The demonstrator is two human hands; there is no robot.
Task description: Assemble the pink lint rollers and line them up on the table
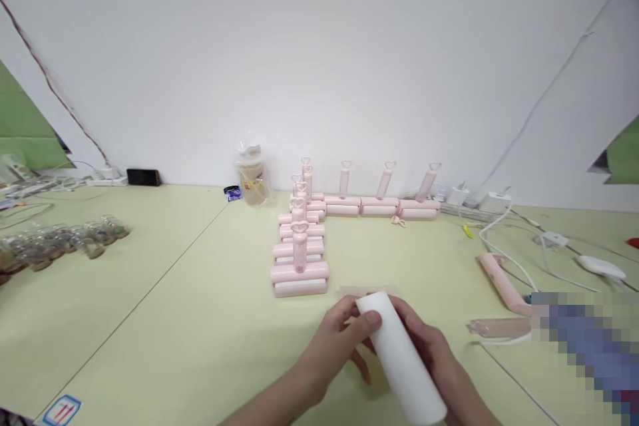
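Observation:
Both hands hold a white lint roller refill (405,363), tilted with its near end toward the lower right. My left hand (332,346) is closed at the far end, its thumb pressed on the paper surface. Along the right side, my right hand (434,349) wraps round the roll from behind, its fingers partly hidden. A flat pinkish piece (347,291) lies just beyond my fingers, mostly covered. Past it stand several pink lint rollers (299,273) in an L-shaped row, with clear handles and heart-shaped loops upright.
On the right lie a pink frame part (502,283), a clear pinkish handle (502,327) and white cables (509,363). A bagged drink cup (253,180) and a black phone (143,177) stand by the wall. Several glass jars (64,243) sit at left. A pixelated patch covers the lower right.

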